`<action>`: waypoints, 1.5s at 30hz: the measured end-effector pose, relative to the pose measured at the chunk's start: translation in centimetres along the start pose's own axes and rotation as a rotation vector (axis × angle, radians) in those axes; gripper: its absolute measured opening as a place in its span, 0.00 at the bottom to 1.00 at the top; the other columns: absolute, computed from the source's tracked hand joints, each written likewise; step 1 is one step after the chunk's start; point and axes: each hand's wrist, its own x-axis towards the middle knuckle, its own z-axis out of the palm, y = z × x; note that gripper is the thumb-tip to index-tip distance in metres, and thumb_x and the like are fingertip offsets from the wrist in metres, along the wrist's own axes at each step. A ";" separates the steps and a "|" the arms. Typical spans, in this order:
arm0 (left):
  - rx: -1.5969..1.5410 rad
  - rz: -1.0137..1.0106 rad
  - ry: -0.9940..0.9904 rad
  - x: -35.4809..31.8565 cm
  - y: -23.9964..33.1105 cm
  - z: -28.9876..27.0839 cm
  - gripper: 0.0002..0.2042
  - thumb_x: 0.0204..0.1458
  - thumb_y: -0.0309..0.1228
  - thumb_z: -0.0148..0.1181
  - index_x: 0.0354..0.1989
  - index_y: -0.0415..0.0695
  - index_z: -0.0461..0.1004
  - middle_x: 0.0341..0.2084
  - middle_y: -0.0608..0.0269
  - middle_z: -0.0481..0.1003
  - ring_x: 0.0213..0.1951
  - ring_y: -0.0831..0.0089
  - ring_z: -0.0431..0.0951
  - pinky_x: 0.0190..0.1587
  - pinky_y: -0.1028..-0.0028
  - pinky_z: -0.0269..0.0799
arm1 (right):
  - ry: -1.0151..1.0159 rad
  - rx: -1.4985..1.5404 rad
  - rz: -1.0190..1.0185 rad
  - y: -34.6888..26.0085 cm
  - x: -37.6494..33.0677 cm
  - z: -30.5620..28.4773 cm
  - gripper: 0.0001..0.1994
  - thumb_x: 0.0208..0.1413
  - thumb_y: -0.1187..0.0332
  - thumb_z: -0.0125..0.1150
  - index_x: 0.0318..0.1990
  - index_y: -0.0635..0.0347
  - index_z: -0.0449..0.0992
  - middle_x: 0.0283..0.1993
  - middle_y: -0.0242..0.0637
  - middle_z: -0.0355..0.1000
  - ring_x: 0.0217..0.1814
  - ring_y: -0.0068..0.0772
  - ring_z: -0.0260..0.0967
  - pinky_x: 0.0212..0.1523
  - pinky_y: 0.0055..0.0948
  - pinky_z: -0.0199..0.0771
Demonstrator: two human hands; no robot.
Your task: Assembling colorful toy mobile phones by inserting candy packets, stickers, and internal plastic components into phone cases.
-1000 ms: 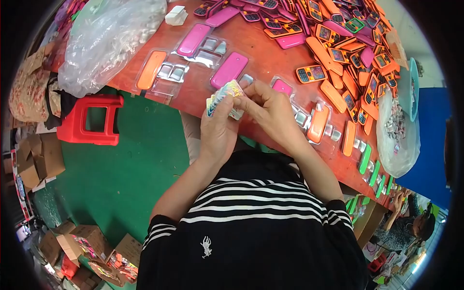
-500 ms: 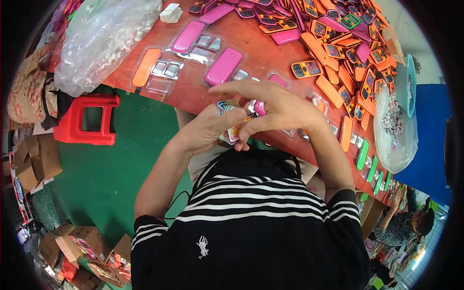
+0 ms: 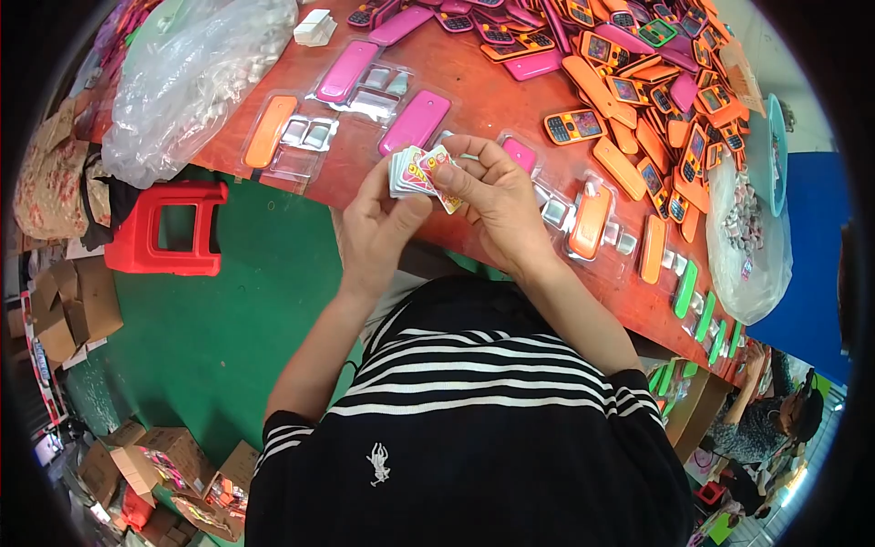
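Observation:
My left hand [image 3: 375, 226] holds a small stack of colourful printed cards [image 3: 410, 171] above the near edge of the red-brown table [image 3: 492, 109]. My right hand [image 3: 492, 196] pinches the front card [image 3: 437, 178] of that stack, pulling it toward the right. Just beyond the hands lies a pink toy phone in a clear blister tray [image 3: 415, 120]. To the right sits an orange toy phone in its tray [image 3: 591, 221].
A heap of orange and pink toy phones [image 3: 638, 64] fills the table's far right. A clear plastic bag [image 3: 182, 77] lies at left, another bag [image 3: 743, 237] at right. A red stool [image 3: 169, 228] stands on green floor; cardboard boxes [image 3: 73, 305] sit lower left. Another person [image 3: 775, 415] sits at lower right.
Both hands rose from close to my chest back over the table edge. The card stack is now fanned in my left hand, with my right hand on its front card.

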 end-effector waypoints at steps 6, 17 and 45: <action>-0.602 0.138 0.086 -1.2 -0.3 1.0 0.20 0.60 0.38 0.45 0.55 0.37 0.60 0.46 0.59 0.68 0.46 0.72 0.70 0.49 0.74 0.66 | -0.038 -0.658 -0.111 0.2 -0.4 2.1 0.10 0.55 0.67 0.57 0.39 0.65 0.68 0.29 0.39 0.73 0.28 0.21 0.71 0.24 0.21 0.67; -0.669 0.126 0.541 -4.3 0.8 -4.7 0.18 0.57 0.36 0.50 0.51 0.36 0.63 0.43 0.48 0.72 0.41 0.61 0.77 0.30 0.71 0.80 | -0.169 -1.061 -0.494 2.0 6.4 5.6 0.08 0.55 0.67 0.56 0.37 0.62 0.70 0.30 0.36 0.72 0.23 0.21 0.68 0.21 0.23 0.64; -0.680 0.081 0.513 -6.0 -0.4 -7.7 0.19 0.51 0.25 0.51 0.52 0.34 0.61 0.44 0.49 0.71 0.40 0.61 0.77 0.39 0.69 0.79 | -0.364 -1.060 -0.189 4.5 4.0 7.1 0.15 0.44 0.63 0.67 0.34 0.65 0.73 0.25 0.37 0.71 0.25 0.26 0.69 0.26 0.25 0.68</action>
